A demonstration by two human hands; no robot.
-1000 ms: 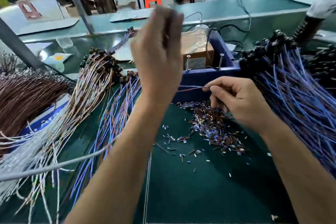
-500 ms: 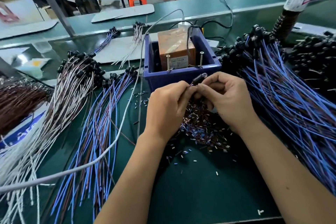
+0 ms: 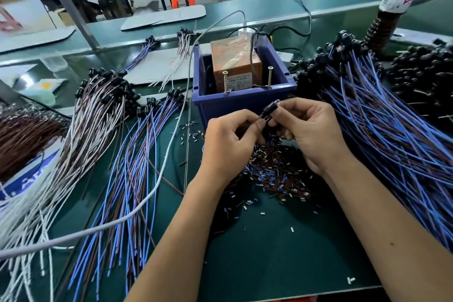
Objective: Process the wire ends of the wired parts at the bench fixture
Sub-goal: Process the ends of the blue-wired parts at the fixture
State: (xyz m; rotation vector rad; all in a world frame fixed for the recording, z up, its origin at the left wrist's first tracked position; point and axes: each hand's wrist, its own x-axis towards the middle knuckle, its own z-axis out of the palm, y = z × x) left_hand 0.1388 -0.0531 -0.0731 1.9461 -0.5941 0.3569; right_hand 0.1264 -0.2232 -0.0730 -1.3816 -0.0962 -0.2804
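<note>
A large heap of blue-and-brown wired parts [image 3: 382, 130] is left at the right, while finished ones [image 3: 127, 154] are laid at the left; stripped insulation bits [image 3: 272, 174] are piled on the green surface [image 3: 282, 252]. One black-capped wired part [image 3: 269, 109] is pinched between the left hand [image 3: 228, 144] and right hand [image 3: 311, 130], both grips clamped on it, just before the blue bin fixture [image 3: 242, 103].

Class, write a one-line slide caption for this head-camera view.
Both hands, left and right, hold a black wired part before the blue bin.
</note>
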